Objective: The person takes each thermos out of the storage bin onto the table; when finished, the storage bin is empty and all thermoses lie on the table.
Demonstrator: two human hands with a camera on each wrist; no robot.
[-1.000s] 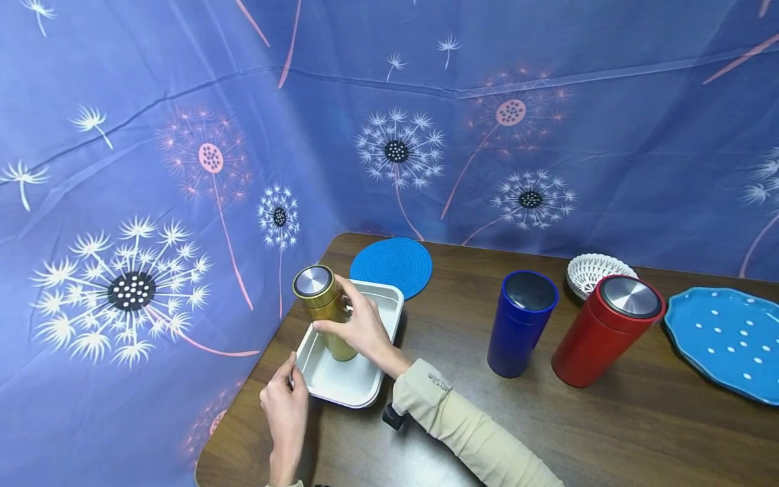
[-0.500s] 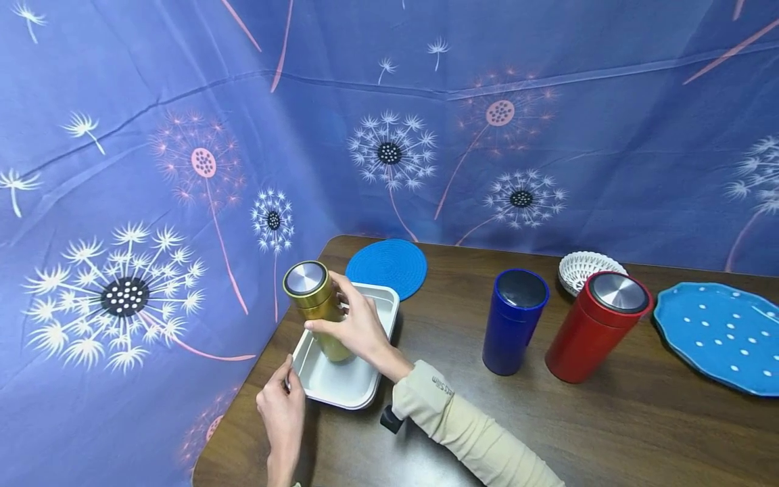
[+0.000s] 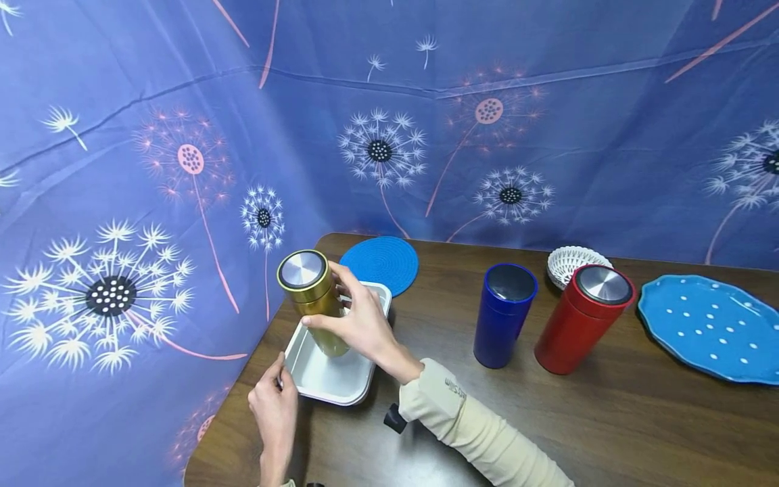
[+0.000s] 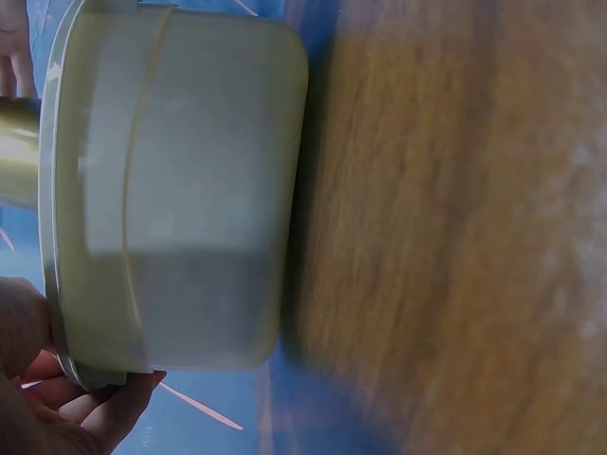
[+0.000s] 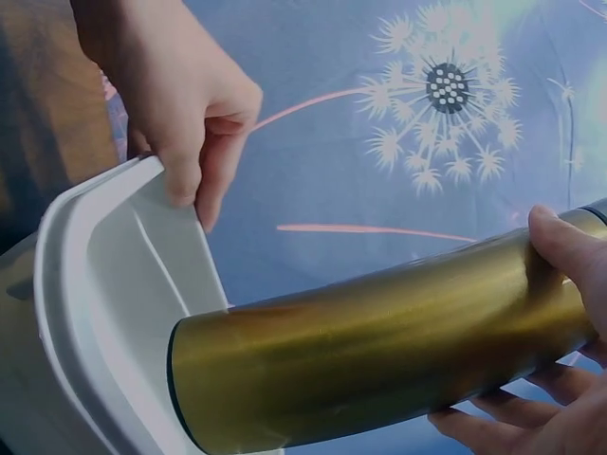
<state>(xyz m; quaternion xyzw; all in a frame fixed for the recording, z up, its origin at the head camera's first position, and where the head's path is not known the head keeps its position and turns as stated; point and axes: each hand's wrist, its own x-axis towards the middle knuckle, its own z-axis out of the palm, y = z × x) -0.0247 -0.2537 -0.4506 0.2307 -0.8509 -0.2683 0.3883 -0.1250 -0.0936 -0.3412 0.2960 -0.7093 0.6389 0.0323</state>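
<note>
My right hand (image 3: 363, 328) grips a gold thermos (image 5: 379, 346) around its upper part, thumb on the near side and fingers behind. The thermos stands slightly tilted over a white rectangular container (image 3: 341, 392), its silver-topped lid (image 3: 302, 269) facing up. In the right wrist view, the thermos's base overlaps the container's opening near the rim. My left hand (image 3: 274, 399) pinches the container's rim at the left corner. From the left wrist view, the container's deep wall (image 4: 209, 190) shows above the wooden table, with left fingers (image 4: 119, 412) at its rim.
A blue thermos (image 3: 502, 325) and a red thermos (image 3: 578, 331) stand to the right. Behind them is a white woven basket (image 3: 562, 260); farther right lies a blue dotted plate (image 3: 700, 325). A round blue placemat (image 3: 380, 260) lies behind the container. Patterned cloth (image 3: 365, 101) hangs around the wooden table (image 3: 438, 311).
The gold thermos has risen slightly in my right hand, its lid appearing larger. My left hand keeps its pinch on the container's rim. The head view has shifted a little to the right.
</note>
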